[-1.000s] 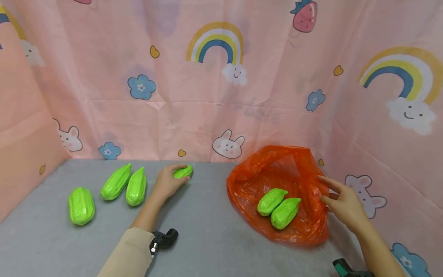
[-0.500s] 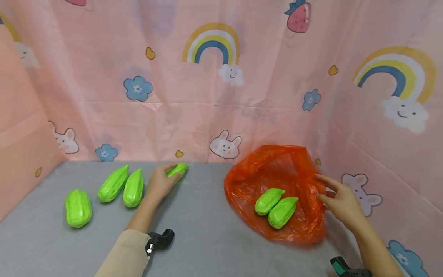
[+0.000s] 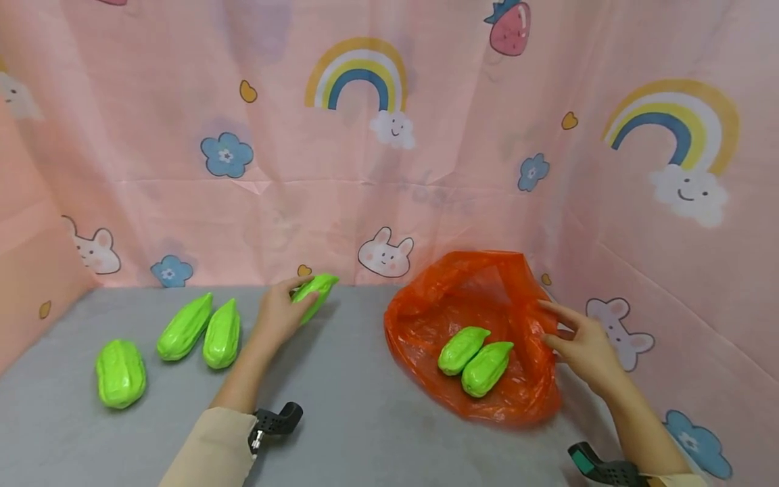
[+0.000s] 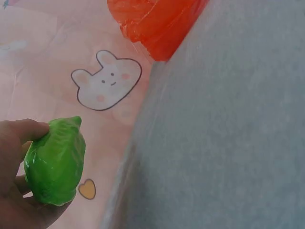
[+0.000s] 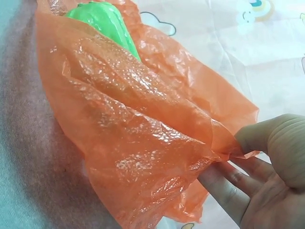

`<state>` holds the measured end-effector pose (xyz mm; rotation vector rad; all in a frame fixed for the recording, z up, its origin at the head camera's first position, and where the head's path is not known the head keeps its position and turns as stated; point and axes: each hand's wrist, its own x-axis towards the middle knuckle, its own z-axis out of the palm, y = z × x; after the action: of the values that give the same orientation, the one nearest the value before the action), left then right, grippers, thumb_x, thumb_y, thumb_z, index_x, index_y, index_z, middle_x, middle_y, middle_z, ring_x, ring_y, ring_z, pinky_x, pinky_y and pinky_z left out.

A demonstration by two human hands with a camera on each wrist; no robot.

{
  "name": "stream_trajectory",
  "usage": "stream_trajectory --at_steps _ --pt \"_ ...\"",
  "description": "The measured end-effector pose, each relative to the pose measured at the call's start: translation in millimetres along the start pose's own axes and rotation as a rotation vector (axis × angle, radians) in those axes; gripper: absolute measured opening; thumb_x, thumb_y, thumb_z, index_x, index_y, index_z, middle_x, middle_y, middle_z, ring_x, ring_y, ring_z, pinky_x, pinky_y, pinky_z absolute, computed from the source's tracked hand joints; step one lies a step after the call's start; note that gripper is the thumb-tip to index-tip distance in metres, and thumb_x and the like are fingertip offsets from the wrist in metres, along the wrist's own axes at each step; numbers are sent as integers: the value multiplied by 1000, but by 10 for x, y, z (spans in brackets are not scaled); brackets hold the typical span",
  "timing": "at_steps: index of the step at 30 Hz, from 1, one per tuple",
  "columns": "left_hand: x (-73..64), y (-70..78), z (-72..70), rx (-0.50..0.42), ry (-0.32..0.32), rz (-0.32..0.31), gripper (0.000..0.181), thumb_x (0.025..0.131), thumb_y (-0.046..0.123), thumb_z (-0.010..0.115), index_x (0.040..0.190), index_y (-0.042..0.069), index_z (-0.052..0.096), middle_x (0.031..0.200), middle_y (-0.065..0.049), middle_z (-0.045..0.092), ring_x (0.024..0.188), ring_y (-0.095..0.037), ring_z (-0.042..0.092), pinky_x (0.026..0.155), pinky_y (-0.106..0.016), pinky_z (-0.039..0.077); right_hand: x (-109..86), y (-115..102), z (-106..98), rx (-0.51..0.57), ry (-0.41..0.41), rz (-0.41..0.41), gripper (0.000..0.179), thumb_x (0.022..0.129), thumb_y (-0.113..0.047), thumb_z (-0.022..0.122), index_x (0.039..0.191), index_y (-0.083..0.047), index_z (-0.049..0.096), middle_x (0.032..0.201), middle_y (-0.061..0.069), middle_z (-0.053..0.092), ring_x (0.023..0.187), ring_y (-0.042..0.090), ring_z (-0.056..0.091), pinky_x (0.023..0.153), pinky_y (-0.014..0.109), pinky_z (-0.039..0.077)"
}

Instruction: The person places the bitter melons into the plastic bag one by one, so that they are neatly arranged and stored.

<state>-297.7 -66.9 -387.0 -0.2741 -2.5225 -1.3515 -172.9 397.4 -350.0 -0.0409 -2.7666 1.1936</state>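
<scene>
In the head view my left hand [image 3: 278, 316] grips a bright green, ridged, pointed gourd [image 3: 318, 293] close to the back of the grey table. The left wrist view shows thumb and fingers around that gourd [image 4: 56, 160], its tip pointing up. At the right, a thin orange plastic bag [image 3: 410, 297] stands with its mouth wide, two like gourds [image 3: 461, 350] lying inside. My right hand [image 3: 587, 346] pinches the bag's right side. Seen from the right wrist, the bag's film [image 5: 143, 138] is gathered between thumb and fingers.
Left of my left arm lie two slender green gourds [image 3: 185, 328] side by side and one stouter gourd [image 3: 120, 374]. A pink printed cloth [image 3: 292, 216] hangs behind the grey table [image 3: 341, 406] and along both sides.
My left hand has lifted the gourd off the table at the back. The right hand keeps its grip on the bag. The whole head view has shifted slightly.
</scene>
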Motion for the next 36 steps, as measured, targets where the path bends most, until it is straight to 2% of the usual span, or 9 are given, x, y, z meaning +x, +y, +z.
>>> stream_trajectory --at_steps 5,10,12,17,21,24,29,36 --pt "4 136 34 6 -24 31 44 94 24 69 134 6 65 129 -20 68 108 -34 68 88 -46 56 0 -30 -9 -14 0 -21 56 100 -12 58 153 -5 41 147 32 47 116 48 65 70 30 62" --pt "-11 314 153 -20 -35 88 40 93 22 71 130 6 68 123 -17 72 103 -32 70 83 -43 58 -22 -51 -20 -23 10 -25 56 100 -11 58 152 -3 42 146 33 47 117 49 65 70 30 62" --pt "-31 398 202 -32 -44 112 39 92 20 72 128 6 69 122 -16 72 103 -31 70 85 -43 58 -31 -59 -26 -29 13 -20 56 100 -10 59 152 -2 41 146 34 47 118 50 64 71 30 62" --pt "-74 592 311 -95 -108 145 37 94 18 71 129 7 69 122 -13 73 103 -28 67 88 -42 58 -30 -80 -43 -50 18 7 59 99 -11 59 154 -3 40 147 32 47 121 49 62 72 27 62" --pt "-66 686 411 -125 -163 174 32 95 18 70 126 11 71 118 -9 73 94 -25 66 81 -35 58 -23 -83 -54 -66 19 14 60 99 -13 60 154 -3 39 147 32 47 120 48 63 72 27 62" --pt "-59 759 474 -107 -201 176 30 96 20 70 125 13 71 117 -6 73 93 -23 65 79 -32 58 -24 -80 -59 -69 16 13 61 99 -10 59 155 -2 38 147 34 46 120 50 62 72 30 62" --pt "-66 893 573 -71 -245 164 36 95 26 70 128 12 70 121 -7 71 98 -23 66 83 -35 59 -31 -74 -80 -111 32 12 62 96 -7 59 155 -1 37 149 36 43 122 55 58 71 33 63" --pt "-46 1019 709 -107 -270 194 36 95 24 71 128 10 70 121 -8 73 99 -25 70 86 -38 60 -28 -49 -82 -117 42 6 64 94 -5 59 154 -1 38 149 37 42 124 57 55 71 35 63"
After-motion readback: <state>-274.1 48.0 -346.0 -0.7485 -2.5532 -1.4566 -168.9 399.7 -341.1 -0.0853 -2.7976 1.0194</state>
